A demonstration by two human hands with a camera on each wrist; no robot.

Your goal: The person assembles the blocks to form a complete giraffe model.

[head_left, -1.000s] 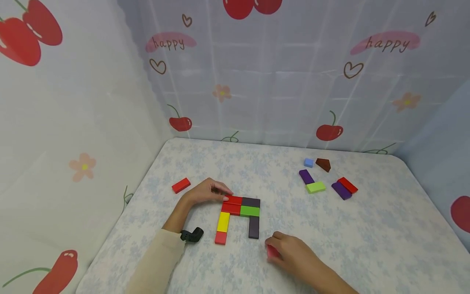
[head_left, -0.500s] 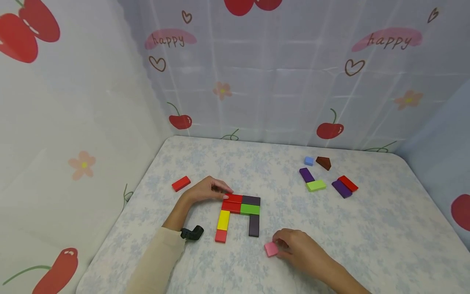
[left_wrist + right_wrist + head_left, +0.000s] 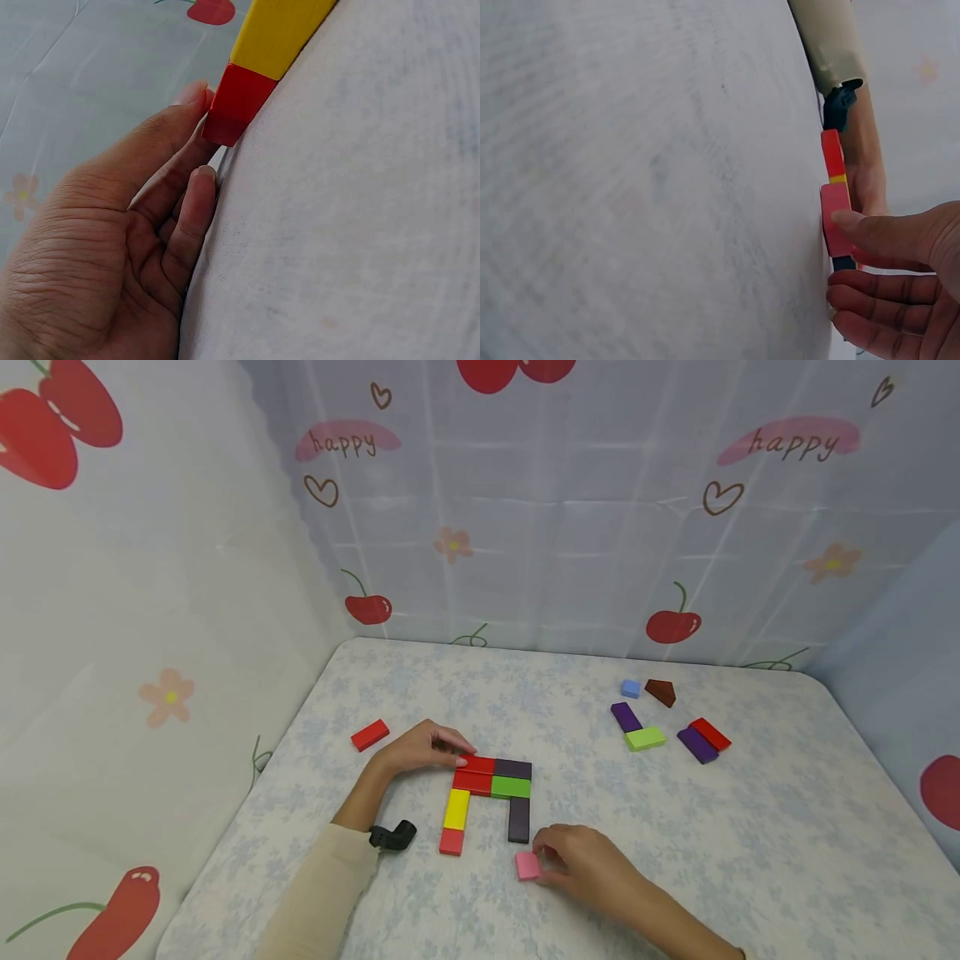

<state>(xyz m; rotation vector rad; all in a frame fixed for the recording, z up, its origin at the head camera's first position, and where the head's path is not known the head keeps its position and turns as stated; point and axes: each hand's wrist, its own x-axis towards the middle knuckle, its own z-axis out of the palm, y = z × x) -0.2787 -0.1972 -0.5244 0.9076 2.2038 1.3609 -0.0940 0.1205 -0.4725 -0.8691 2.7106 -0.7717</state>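
My right hand (image 3: 588, 864) pinches a pink block (image 3: 528, 866) at its right side, just below the lower end of a dark block (image 3: 519, 820). In the right wrist view the thumb lies on the pink block (image 3: 835, 217). My left hand (image 3: 422, 748) holds the left end of the upper red block (image 3: 477, 765) with thumb and index finger. Flat blocks form a two-legged shape: a second red block (image 3: 472, 784), a green block (image 3: 511, 787) and another dark block (image 3: 513, 769) on top. A yellow block (image 3: 457, 810) and a short coral block (image 3: 451, 842) make the left leg.
A lone red block (image 3: 370, 735) lies left of my left hand. At the back right are a blue block (image 3: 631, 688), a brown block (image 3: 661, 692), a lime block (image 3: 645, 739), two purple blocks and a red block (image 3: 711, 734) on the patterned tablecloth (image 3: 795, 827).
My right hand has shifted its hold on the pink block, which now shows beyond the fingertips, and has brought it left to below the dark leg. My left hand stays in place.
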